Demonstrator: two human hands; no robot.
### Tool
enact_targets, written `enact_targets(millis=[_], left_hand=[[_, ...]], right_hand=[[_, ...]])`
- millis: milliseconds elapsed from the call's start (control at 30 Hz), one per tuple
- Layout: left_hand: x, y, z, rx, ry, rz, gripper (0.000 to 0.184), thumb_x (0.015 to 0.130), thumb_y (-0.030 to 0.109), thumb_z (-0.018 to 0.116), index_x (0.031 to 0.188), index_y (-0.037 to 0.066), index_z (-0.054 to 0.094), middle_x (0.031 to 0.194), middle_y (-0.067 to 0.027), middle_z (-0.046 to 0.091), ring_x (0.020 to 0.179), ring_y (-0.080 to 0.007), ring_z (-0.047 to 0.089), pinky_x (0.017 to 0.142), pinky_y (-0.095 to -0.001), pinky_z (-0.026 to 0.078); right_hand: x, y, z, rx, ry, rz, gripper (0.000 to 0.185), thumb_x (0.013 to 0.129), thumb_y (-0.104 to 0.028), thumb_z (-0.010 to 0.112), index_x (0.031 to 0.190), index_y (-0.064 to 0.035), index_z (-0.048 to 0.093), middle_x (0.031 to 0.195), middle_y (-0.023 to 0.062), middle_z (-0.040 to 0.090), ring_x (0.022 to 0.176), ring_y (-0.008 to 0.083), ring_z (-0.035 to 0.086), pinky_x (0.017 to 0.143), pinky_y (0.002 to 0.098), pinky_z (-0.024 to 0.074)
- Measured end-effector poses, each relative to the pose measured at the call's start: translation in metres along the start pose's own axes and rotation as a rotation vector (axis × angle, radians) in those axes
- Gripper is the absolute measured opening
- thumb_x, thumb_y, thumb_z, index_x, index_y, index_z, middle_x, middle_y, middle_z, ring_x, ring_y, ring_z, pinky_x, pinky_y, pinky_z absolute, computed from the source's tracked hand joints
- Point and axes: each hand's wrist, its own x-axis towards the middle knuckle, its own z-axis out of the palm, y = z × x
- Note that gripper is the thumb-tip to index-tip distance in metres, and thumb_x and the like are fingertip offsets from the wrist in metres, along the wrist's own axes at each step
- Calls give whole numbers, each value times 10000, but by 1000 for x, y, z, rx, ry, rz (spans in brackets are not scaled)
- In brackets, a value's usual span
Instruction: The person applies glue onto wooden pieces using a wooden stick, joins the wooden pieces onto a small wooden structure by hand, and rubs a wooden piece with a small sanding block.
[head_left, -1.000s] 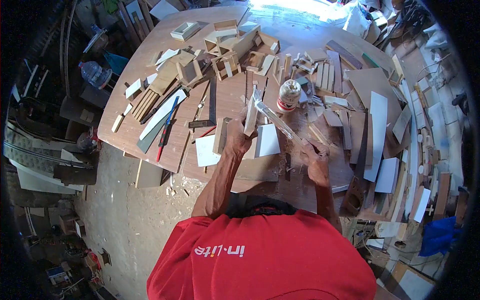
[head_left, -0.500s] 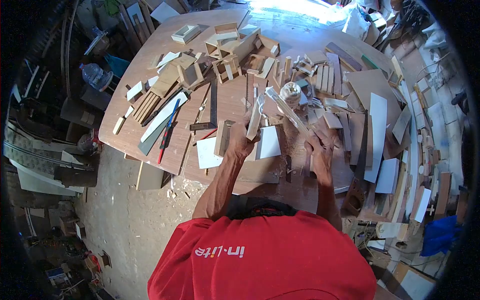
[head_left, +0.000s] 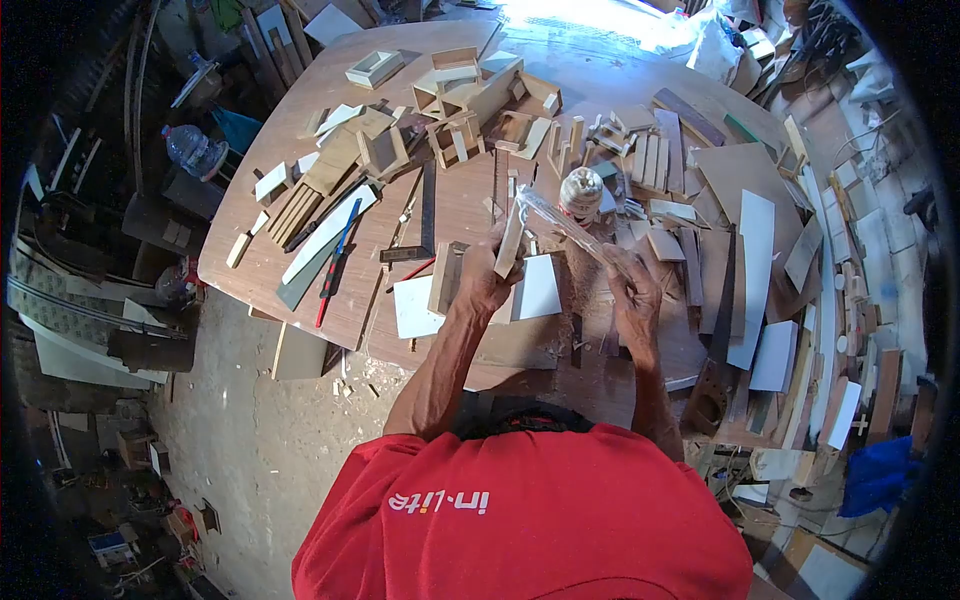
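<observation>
My left hand grips a small pale wood block, held upright above the table. My right hand is closed around the lower end of a long flat stick smeared with something whitish. The stick's far end meets the top of the block, where a white smear shows. Just behind the stick stands an open-topped white container, crusted with drips. Beside my left hand a wooden piece rests by a white panel.
On the table lie a utility knife, a black try square and several small wooden boxes. A handsaw and many offcuts crowd the right side. A water bottle stands off to the left.
The stick has swung left and lower, from beside the container's front onto the top of the wood block. My right hand shifted slightly with it; my left hand stayed almost still.
</observation>
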Motion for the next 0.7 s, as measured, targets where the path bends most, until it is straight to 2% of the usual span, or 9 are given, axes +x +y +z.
enact_targets(millis=[67,133,200,233,300,433,533,667,700], left_hand=[[3,-2,-2,-3,38,-11,268,986,266,441,1131,79,566,652,2,490,471,-85,394,401,-229,275],[5,-2,-5,-51,9,-49,225,988,271,428,1008,85,552,647,-8,491,463,-90,392,402,-231,282],[4,-2,0,-43,17,-38,219,989,272,420,963,88,536,646,-9,488,461,-91,392,402,-232,281],[2,-2,1,-35,28,-29,223,990,272,411,919,92,521,644,-10,485,459,-92,392,403,-233,280],[4,-5,1,-53,27,-45,219,988,270,413,915,92,518,641,-9,480,458,-93,390,403,-233,276],[8,-9,0,-54,53,-71,192,978,254,421,899,102,508,635,-6,469,453,-94,385,406,-232,263],[11,-12,-3,-70,45,-62,163,965,228,425,895,108,510,638,-6,473,455,-91,383,408,-232,261],[8,-4,-1,-94,2,-20,162,955,206,422,912,93,529,636,-9,476,451,-84,382,405,-235,256],[6,2,3,-81,77,-9,164,948,196,425,933,81,541,636,-8,476,448,-79,379,403,-232,258]], right_hand=[[0,-5,-4,-20,-15,41,267,913,-141,587,1154,-33,622,1008,41,631,833,119,567,768,269,453],[-3,-4,-7,-42,-32,83,280,907,-140,595,1167,-36,611,985,41,635,828,122,576,770,274,460],[-5,2,-9,49,-112,320,313,902,-151,607,1191,-32,584,926,45,641,801,138,589,749,270,474],[-6,1,-6,50,-114,321,313,902,-151,607,1191,-32,584,926,45,641,801,138,589,749,270,474],[-6,-6,3,395,-61,356,283,912,-129,591,1174,-22,588,885,40,637,783,121,576,714,248,469],[0,-18,30,452,-54,410,256,922,-93,568,1160,-2,601,880,37,636,753,126,574,679,247,474],[4,-3,52,136,6,-36,360,910,-34,555,1269,-30,555,835,70,617,730,154,576,667,288,479],[-9,-16,57,-59,8,-63,402,872,24,553,1257,-85,584,787,128,572,690,149,555,641,286,462],[-15,-14,56,-58,4,-63,402,872,24,553,1257,-85,584,787,128,572,690,149,555,641,286,462]])
